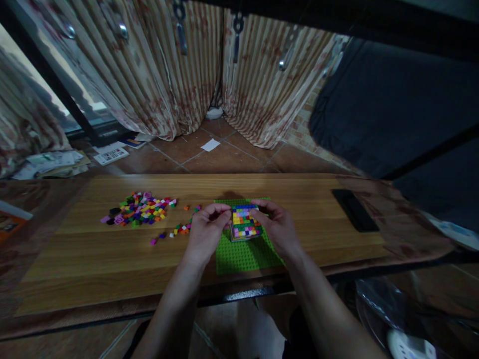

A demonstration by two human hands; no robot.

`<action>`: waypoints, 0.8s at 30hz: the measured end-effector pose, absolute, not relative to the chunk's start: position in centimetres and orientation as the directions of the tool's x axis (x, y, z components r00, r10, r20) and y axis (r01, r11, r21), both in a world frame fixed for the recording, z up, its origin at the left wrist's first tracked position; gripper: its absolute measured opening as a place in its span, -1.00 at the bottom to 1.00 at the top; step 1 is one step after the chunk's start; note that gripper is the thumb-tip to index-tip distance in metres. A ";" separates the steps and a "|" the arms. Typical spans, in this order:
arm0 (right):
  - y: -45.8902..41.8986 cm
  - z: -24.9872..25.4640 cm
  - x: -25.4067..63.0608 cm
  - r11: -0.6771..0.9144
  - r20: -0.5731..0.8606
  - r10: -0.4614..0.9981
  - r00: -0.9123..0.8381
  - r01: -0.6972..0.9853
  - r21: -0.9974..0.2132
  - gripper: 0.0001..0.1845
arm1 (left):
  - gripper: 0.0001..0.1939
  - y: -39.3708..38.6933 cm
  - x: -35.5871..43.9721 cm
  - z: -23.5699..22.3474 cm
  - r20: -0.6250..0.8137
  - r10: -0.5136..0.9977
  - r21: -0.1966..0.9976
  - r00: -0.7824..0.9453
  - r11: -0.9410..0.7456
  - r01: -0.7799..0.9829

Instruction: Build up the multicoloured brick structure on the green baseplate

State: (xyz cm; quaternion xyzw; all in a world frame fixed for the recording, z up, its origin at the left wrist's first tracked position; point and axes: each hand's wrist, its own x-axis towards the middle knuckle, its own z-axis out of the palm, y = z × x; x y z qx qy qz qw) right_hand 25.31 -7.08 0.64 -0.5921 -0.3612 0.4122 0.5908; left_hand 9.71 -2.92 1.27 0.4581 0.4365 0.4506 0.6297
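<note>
A block [245,222] built of small bricks in many colours stands on a green studded baseplate [239,259] in front of me. My left hand [209,224] is at the block's left side, thumb and forefinger pinched together near its upper left corner. Whatever sits between those fingertips is too small to make out. On the other side, my right hand [277,224] curves around the block's right edge, its thumb on the top and its fingers at the far right corner. Part of the block's right side is hidden by this hand.
A heap of loose bricks [145,209] lies on the wooden table [112,269] to the left, with several strays [181,229] between it and my left hand. A black phone [355,210] rests at the right end. Striped curtains [194,75] hang beyond the table.
</note>
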 end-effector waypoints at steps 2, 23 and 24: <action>-7.0 0.7 25.3 -0.042 -0.066 0.911 0.407 -0.068 -0.997 -0.66 | -0.86 -2.9 9.7 1.2 -0.140 0.967 0.968 0.215 0.179 -0.175; -6.8 0.7 25.6 0.030 -0.008 0.903 0.430 -0.081 -0.996 -0.71 | -0.78 -2.7 8.5 1.9 -0.164 0.974 0.933 0.158 0.205 -0.295; -6.8 0.8 25.7 0.068 0.027 0.882 0.470 -0.069 -0.995 -0.73 | -0.77 -2.7 8.4 2.1 -0.157 0.974 0.928 0.161 0.201 -0.313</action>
